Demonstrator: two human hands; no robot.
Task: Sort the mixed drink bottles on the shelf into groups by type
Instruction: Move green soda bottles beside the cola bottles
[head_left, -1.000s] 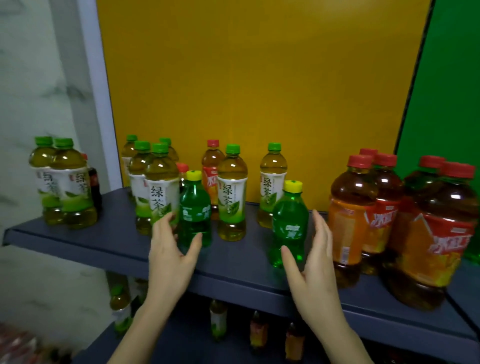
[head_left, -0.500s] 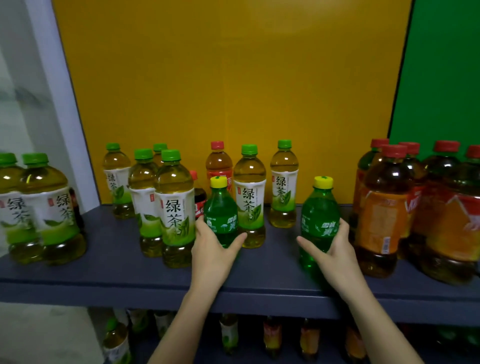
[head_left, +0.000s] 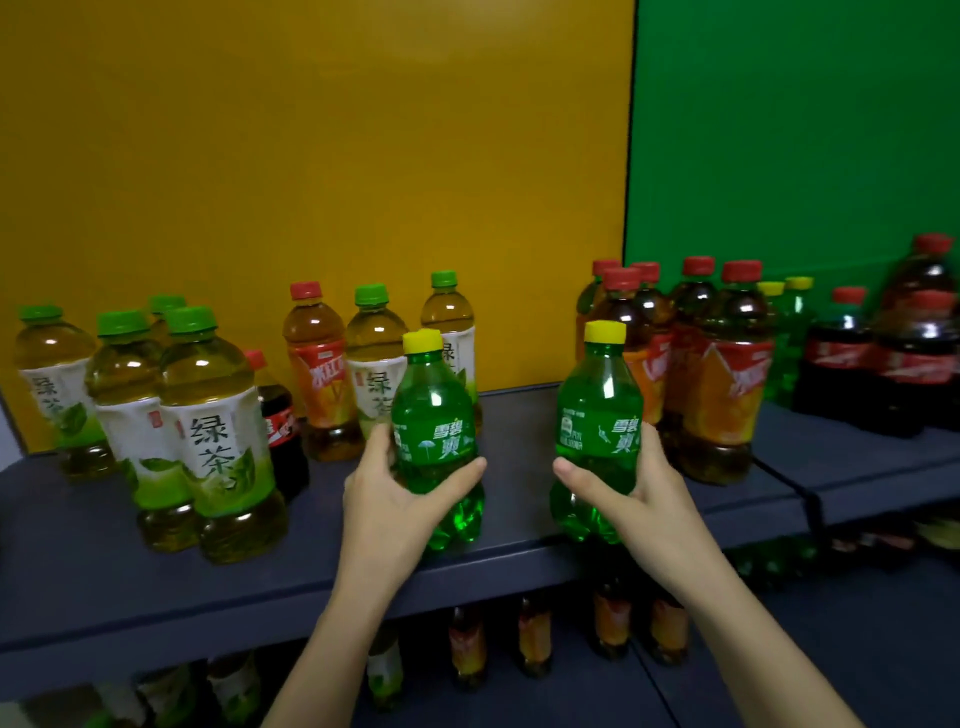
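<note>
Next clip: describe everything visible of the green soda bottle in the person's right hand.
The green soda bottle is small, of translucent green plastic, with a yellow cap screwed on and a green label bearing white characters. It is upright. The right hand grips its lower half, thumb across the front below the label, fingers round the far side. Its lobed base is near the front edge of the dark shelf; whether it rests there or is lifted is unclear. Red-capped tea bottles stand close behind.
</note>
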